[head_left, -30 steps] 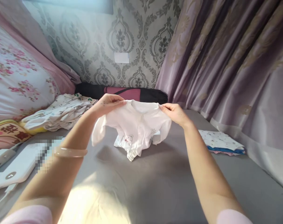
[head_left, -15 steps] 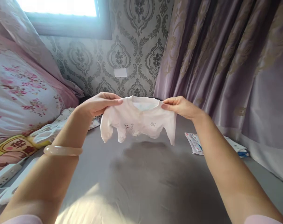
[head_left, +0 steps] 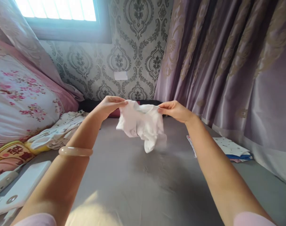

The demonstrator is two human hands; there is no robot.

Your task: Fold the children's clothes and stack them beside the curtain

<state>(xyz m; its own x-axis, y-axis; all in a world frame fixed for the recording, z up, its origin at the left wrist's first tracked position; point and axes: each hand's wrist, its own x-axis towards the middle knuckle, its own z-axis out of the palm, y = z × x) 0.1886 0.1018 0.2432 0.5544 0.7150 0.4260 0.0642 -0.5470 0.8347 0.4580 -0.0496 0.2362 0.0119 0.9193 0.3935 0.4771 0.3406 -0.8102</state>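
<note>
White garment (head_left: pixel 143 121) hangs bunched between left hand (head_left: pixel 109 105) and right hand (head_left: pixel 176 110), each pinching its top edge; it looks not yet folded. A folded pile (head_left: pixel 233 148) already lies right of the right hand.

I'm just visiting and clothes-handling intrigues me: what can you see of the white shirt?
The shirt is white, of thin, soft-looking cloth, bunched and creased, with its lower part gathered and partly blurred. A faint dark print shows, too unclear to read. It hangs above the grey sheet, pinched at its top by the left grip and the right grip, its upper edge dipping between them.
</note>
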